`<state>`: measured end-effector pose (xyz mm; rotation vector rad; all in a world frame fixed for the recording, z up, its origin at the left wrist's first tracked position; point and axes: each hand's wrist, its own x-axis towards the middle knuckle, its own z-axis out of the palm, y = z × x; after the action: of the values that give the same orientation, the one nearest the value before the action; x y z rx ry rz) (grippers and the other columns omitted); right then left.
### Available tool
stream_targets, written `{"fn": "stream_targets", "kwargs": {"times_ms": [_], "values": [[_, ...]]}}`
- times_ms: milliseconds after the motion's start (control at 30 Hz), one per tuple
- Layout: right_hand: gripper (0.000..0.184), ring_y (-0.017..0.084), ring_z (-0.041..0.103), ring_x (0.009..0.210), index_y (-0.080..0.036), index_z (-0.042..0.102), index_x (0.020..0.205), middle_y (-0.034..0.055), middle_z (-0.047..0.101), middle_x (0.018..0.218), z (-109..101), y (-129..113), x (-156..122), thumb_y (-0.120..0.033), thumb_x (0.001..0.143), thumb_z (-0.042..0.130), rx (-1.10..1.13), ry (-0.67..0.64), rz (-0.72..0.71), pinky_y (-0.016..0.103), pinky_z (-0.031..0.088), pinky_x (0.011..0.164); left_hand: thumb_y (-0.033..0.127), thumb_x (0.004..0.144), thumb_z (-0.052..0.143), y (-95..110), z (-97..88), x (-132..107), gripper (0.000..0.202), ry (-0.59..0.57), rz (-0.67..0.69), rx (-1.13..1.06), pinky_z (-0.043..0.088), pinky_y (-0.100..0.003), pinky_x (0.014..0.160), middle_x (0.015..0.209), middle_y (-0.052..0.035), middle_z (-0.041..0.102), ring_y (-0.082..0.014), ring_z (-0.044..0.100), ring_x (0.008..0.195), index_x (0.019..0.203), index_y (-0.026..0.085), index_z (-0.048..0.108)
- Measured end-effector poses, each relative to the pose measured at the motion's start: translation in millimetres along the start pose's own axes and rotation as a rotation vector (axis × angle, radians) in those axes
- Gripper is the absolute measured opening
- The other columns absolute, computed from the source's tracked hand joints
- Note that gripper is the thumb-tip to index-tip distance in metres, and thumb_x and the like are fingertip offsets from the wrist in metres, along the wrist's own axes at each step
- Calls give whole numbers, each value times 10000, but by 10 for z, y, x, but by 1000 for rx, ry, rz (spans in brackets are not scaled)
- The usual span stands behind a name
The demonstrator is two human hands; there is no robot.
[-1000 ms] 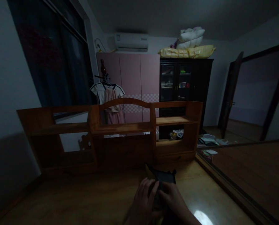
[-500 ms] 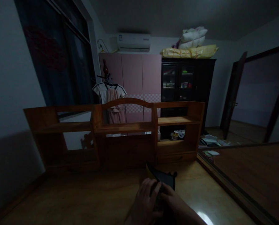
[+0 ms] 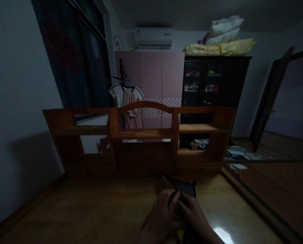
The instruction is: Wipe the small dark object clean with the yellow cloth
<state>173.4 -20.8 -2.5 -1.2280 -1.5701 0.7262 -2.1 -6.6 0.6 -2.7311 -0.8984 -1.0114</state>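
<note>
A dark, soft-looking item with yellowish parts (image 3: 187, 188) lies on the wooden bed boards, its far end flat and pointed with small knobs at one corner. Dim light hides what kind of thing it is; it could be a bag or pouch. My left hand (image 3: 163, 211) is closed on its near side, fingers bent over it. From the right, my right hand (image 3: 193, 208) pinches it too, and the fingertips of both hands meet at its middle. Whatever lies between the fingertips is hidden. More of the dark and yellow material shows below the hands.
Beyond the boards (image 3: 90, 203) stands a wooden headboard with shelves (image 3: 143, 134). A raised wooden rail (image 3: 248, 200) runs along the right side, and a wall (image 3: 21, 135) is at the left. Farther back are a pink wardrobe (image 3: 151, 74), a dark cabinet (image 3: 236, 84) and a door (image 3: 270, 98).
The view has shifted a little, so the room sits farther right and slightly higher. Both hands stay on the dark item, and more yellow shows beneath them.
</note>
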Motion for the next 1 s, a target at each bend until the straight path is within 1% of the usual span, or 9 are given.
{"fn": "stream_targets", "kwargs": {"times_ms": [100,200,300,367,467,533,667,833,1000], "values": [[301,319,650,899,-140,722,993,107,728,920,-15,1,16,-378,865,590,-29,8,20,370,510,812,262,741,767,-3,9,-14,895,-4,-35,-22,436,-489,1038,1366,-157,459,-323,451,1265,1473,189,258],[342,341,615,1026,-151,715,1061,117,711,1049,3,110,23,-384,829,623,41,8,56,397,485,895,264,731,769,-22,9,-20,909,3,-54,-50,441,-497,1029,1368,-159,459,-330,455,1263,1475,196,250],[431,331,577,1123,-173,685,1126,100,674,1166,52,234,12,-310,718,689,326,-23,241,393,472,935,289,676,812,-40,4,-15,950,9,-84,-67,457,-490,1017,1348,-150,474,-329,472,1246,1459,204,280],[491,302,621,1061,-189,649,1174,83,686,1134,86,248,0,-217,684,638,606,-93,390,367,503,864,311,645,830,-44,11,-12,972,4,-100,-72,461,-483,1015,1337,-143,483,-327,479,1235,1451,207,297],[519,276,667,933,-164,649,1149,94,704,1047,107,150,-22,-137,632,604,805,-227,391,326,514,774,348,633,841,-38,40,-14,1000,9,-71,-42,455,-473,1022,1333,-145,488,-329,480,1230,1456,198,294],[497,276,668,925,-163,658,1117,94,706,1029,99,60,-42,-137,622,636,809,-220,391,333,516,787,392,624,857,-28,53,-15,1015,10,-9,15,467,-470,1007,1323,-149,503,-336,500,1212,1454,194,308],[507,310,641,1027,-186,635,1147,101,687,1081,73,-6,-87,-212,652,740,779,-167,434,368,521,826,453,571,891,-9,30,-4,1037,24,116,130,499,-463,965,1284,-155,544,-343,548,1159,1426,186,369],[496,326,552,1182,-201,638,1138,111,648,1191,77,165,-95,-329,697,825,757,-131,382,390,490,916,493,553,891,-14,-17,18,1095,16,171,167,494,-464,979,1276,-151,551,-336,550,1161,1447,181,341],[520,326,523,1215,-203,643,1125,108,624,1241,93,314,-82,-407,692,845,693,-95,326,421,439,995,467,493,924,-15,-23,15,1162,-26,148,179,488,-451,994,1297,-148,544,-341,539,1180,1453,197,326]]}}
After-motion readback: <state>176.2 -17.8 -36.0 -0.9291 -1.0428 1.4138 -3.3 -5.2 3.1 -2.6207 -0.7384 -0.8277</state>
